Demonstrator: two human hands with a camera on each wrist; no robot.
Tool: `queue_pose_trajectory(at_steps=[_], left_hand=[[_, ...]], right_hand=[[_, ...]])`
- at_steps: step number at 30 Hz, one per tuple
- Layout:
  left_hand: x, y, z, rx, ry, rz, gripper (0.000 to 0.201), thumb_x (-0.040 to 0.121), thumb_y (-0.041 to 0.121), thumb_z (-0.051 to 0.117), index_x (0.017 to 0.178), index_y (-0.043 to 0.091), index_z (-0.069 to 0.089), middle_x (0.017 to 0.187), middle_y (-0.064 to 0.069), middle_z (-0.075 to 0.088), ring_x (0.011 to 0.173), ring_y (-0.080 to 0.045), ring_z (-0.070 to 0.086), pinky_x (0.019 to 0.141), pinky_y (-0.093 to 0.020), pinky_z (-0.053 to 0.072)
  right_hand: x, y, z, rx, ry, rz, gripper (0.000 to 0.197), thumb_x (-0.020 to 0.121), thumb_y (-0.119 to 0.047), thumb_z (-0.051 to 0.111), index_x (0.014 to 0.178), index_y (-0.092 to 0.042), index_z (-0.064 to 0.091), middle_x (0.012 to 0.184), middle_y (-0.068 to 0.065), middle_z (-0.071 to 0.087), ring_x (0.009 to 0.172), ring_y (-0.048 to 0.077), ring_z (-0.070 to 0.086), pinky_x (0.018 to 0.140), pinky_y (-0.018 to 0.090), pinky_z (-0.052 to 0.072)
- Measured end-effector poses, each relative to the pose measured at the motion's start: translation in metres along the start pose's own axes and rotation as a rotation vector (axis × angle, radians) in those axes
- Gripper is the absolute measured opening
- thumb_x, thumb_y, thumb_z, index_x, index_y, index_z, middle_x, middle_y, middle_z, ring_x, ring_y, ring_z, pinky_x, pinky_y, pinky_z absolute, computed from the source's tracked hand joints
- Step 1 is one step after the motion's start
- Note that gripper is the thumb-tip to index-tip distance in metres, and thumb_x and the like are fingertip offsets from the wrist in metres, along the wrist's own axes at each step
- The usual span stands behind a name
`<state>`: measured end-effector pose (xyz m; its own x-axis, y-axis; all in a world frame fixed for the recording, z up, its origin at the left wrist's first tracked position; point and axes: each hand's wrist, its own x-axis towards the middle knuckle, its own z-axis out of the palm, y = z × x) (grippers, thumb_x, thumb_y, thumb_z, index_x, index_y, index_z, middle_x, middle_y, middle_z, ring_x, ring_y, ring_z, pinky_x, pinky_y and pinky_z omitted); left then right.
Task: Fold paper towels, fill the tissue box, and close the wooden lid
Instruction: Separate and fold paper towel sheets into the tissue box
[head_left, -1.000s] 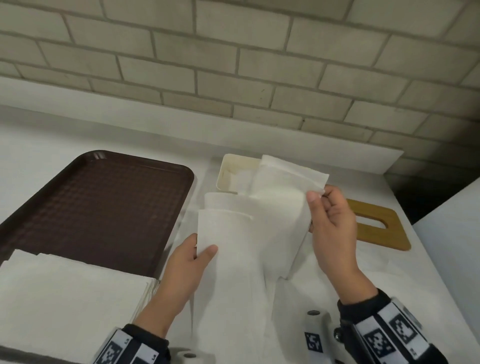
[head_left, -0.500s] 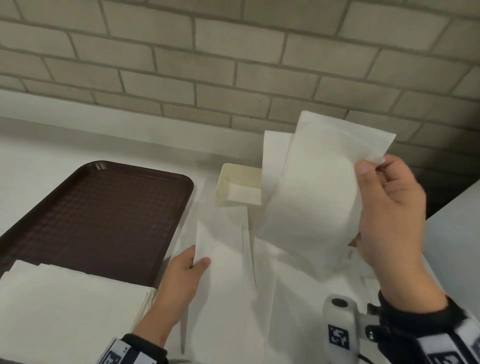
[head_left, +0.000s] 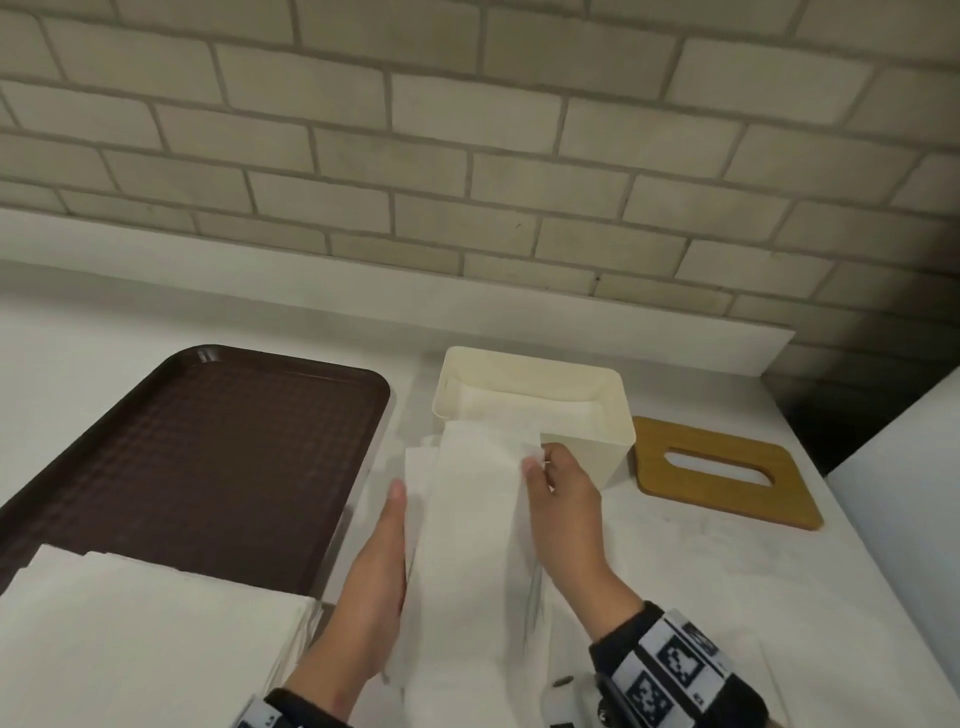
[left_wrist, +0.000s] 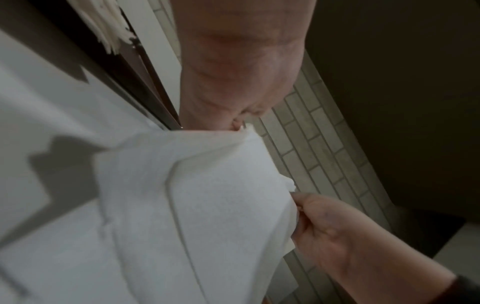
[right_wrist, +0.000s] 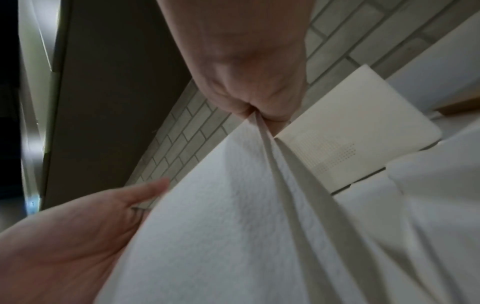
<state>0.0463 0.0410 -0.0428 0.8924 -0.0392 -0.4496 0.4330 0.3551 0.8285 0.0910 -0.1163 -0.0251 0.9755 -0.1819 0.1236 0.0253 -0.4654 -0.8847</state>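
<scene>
A long white paper towel lies folded on the counter in front of the open cream tissue box, which holds folded towels. My right hand pinches the towel's far right corner, next to the box's front wall; the right wrist view shows the pinch on the paper towel beside the tissue box. My left hand lies along the towel's left edge with straight fingers, partly under the paper towel. The wooden lid with its slot lies flat to the right of the box.
A dark brown tray sits at the left, with a stack of unfolded paper towels on its near end. A brick wall runs behind the counter. A white surface rises at the right edge.
My right hand, which held the towel raised in the air, has come down and laid it flat before the box. My left hand stayed at the towel's left edge.
</scene>
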Motion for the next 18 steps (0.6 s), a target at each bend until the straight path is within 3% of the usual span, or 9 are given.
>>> queue_pose_trajectory(at_steps=[3, 5, 7, 11, 14, 18], left_hand=[[-0.001, -0.002, 0.006, 0.138, 0.012, 0.121, 0.033, 0.092, 0.032, 0.058, 0.123, 0.024, 0.061, 0.111, 0.006, 0.072, 0.107, -0.017, 0.066, 0.101, -0.043, 0.047], [-0.001, -0.004, 0.008, 0.177, 0.039, 0.167, 0.031, 0.093, 0.019, 0.058, 0.124, 0.021, 0.060, 0.109, 0.005, 0.073, 0.103, -0.019, 0.068, 0.097, -0.044, 0.050], [-0.002, -0.003, 0.009, 0.168, 0.045, 0.187, 0.030, 0.093, 0.018, 0.058, 0.123, 0.021, 0.060, 0.109, 0.004, 0.073, 0.104, -0.020, 0.068, 0.097, -0.046, 0.050], [-0.001, -0.003, 0.009, 0.116, -0.010, 0.220, 0.037, 0.084, 0.030, 0.064, 0.120, 0.028, 0.059, 0.111, 0.006, 0.072, 0.105, -0.018, 0.067, 0.098, -0.045, 0.049], [-0.002, -0.002, 0.014, 0.134, -0.060, 0.248, 0.048, 0.076, 0.039, 0.072, 0.121, 0.036, 0.056, 0.113, 0.010, 0.071, 0.106, -0.013, 0.067, 0.095, -0.040, 0.051], [0.002, -0.002, 0.011, 0.153, 0.051, 0.289, 0.033, 0.085, 0.022, 0.066, 0.118, 0.027, 0.060, 0.106, 0.007, 0.073, 0.097, -0.013, 0.070, 0.087, -0.035, 0.054]], right_hand=[[-0.003, -0.005, 0.006, 0.058, 0.000, 0.011, 0.018, 0.097, -0.018, 0.047, 0.080, -0.014, 0.049, 0.071, -0.001, 0.054, 0.068, 0.014, 0.050, 0.060, 0.019, 0.038], [-0.008, -0.008, 0.005, 0.184, -0.006, 0.054, 0.019, 0.097, -0.027, 0.046, 0.083, -0.017, 0.052, 0.077, -0.005, 0.059, 0.074, 0.009, 0.055, 0.067, 0.022, 0.041], [-0.012, -0.003, 0.003, 0.321, -0.012, 0.149, 0.022, 0.096, -0.040, 0.044, 0.098, -0.023, 0.057, 0.094, -0.009, 0.065, 0.091, 0.005, 0.060, 0.081, 0.024, 0.047], [-0.019, 0.012, 0.007, 0.632, -0.162, 0.358, 0.058, 0.081, -0.070, 0.043, 0.125, -0.034, 0.055, 0.122, -0.009, 0.065, 0.117, 0.014, 0.058, 0.105, 0.043, 0.041], [-0.025, 0.010, 0.012, 0.646, -0.247, 0.336, 0.069, 0.074, -0.080, 0.043, 0.132, -0.042, 0.048, 0.132, -0.014, 0.057, 0.127, 0.012, 0.049, 0.112, 0.044, 0.033], [-0.024, 0.005, 0.006, 0.598, -0.270, 0.308, 0.069, 0.069, -0.079, 0.050, 0.128, -0.044, 0.046, 0.130, -0.017, 0.055, 0.125, 0.009, 0.049, 0.110, 0.044, 0.035]])
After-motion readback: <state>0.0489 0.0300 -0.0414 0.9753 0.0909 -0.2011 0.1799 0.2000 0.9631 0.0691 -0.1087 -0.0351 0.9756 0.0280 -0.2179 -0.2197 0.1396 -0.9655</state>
